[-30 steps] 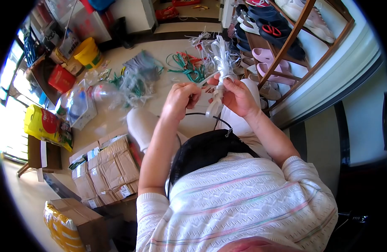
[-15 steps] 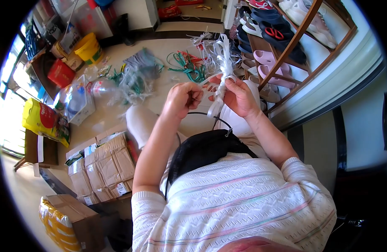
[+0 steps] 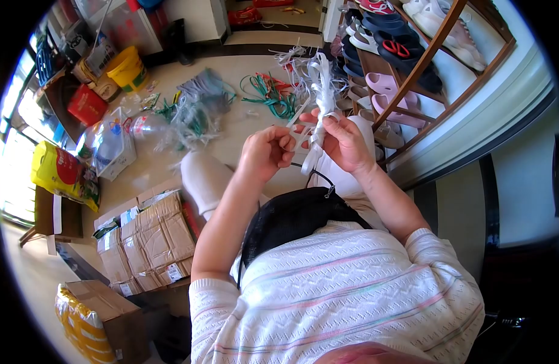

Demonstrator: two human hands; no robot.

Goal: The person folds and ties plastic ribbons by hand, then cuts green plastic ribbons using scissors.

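A bundle of flat white ribbon point(image 3: 322, 91), looped at the top and twisted round its middle, stands upright in front of me. My right hand point(image 3: 347, 142) is closed around the lower middle of this bundle, thumb across its front. Loose ends hang below the grip. My left hand point(image 3: 267, 153) is beside it on the left, fingers curled, pinching a thin strand that runs across to the bundle. The exact fingertip hold is partly hidden. Just beyond the bundle, a tangled heap of white ribbon point(image 3: 294, 59) lies on the floor next to green cords point(image 3: 270, 97).
A wooden shoe rack point(image 3: 437, 36) with several shoes rises on the right. Clear plastic bags point(image 3: 197, 118) lie on the floor ahead. Taped cardboard boxes point(image 3: 152, 242) stand at my left, with a yellow bucket point(image 3: 127, 68) farther off. A black waist bag point(image 3: 291, 215) rests on my lap.
The ribbon bundle and my right hand have shifted slightly downward. My left hand has lowered and turned a little, with its strand still stretched toward the bundle.
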